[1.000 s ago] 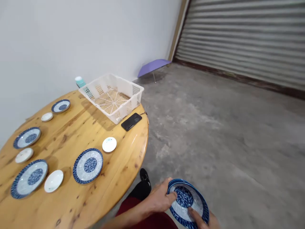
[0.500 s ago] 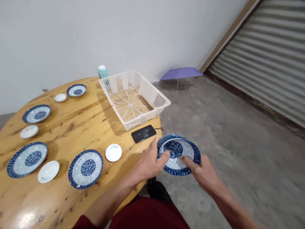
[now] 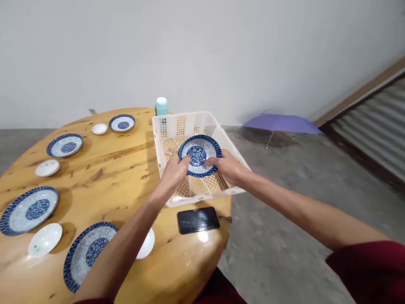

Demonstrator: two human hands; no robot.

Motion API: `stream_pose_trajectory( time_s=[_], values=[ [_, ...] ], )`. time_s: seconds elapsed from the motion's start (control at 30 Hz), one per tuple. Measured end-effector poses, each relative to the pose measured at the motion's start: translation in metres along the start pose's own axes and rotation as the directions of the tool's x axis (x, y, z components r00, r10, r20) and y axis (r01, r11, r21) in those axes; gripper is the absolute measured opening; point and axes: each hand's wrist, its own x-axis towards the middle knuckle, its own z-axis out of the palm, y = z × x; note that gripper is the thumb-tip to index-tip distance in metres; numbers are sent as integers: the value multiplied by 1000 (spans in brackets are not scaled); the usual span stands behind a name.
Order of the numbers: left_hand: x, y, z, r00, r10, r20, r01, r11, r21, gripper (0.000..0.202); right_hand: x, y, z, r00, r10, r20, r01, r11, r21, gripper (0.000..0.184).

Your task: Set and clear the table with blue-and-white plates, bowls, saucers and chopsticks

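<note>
I hold a stack of blue-and-white patterned plates over the inside of a white plastic basket on the round wooden table. My left hand grips the stack's left rim. My right hand grips its right rim, thumb on top. Whether the stack rests on the basket's floor I cannot tell.
Several blue-and-white plates and small white dishes are laid out on the table's left part. A black phone lies near the table edge, in front of the basket. A teal bottle stands behind the basket. A purple umbrella lies on the concrete floor.
Both hands carried the plate stack up from low beside the table, over the table edge and into the basket. The view turned left toward the table.
</note>
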Motion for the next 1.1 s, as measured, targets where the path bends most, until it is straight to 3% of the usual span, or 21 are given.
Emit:
stream_pose_trajectory(
  time_s=[0.13, 0.27, 0.33, 0.47, 0.7, 1.1],
  values=[
    [79, -19, 22, 951, -302, -73, 296, 952, -77, 25, 91, 18, -5, 966, 256, 48, -257, 966, 29, 17],
    [147, -46, 33, 836, -522, -169, 493, 850, -183, 29, 167, 40, -4, 926, 362, 104, -366, 930, 18, 23],
    [175, -60, 35, 791, -576, -206, 532, 814, -232, 33, 199, 50, 0, 907, 410, 96, -414, 910, 25, 26],
    [217, -83, 34, 755, -592, -281, 526, 803, -279, 42, 251, 68, 17, 884, 460, 85, -463, 886, 28, 24],
    [252, -109, 26, 709, -589, -387, 482, 806, -344, 45, 299, 90, 47, 873, 475, 109, -482, 875, 41, 25],
    [278, -129, 19, 666, -556, -498, 411, 830, -377, 36, 322, 104, 60, 882, 451, 138, -462, 885, 61, 16]
  ],
)
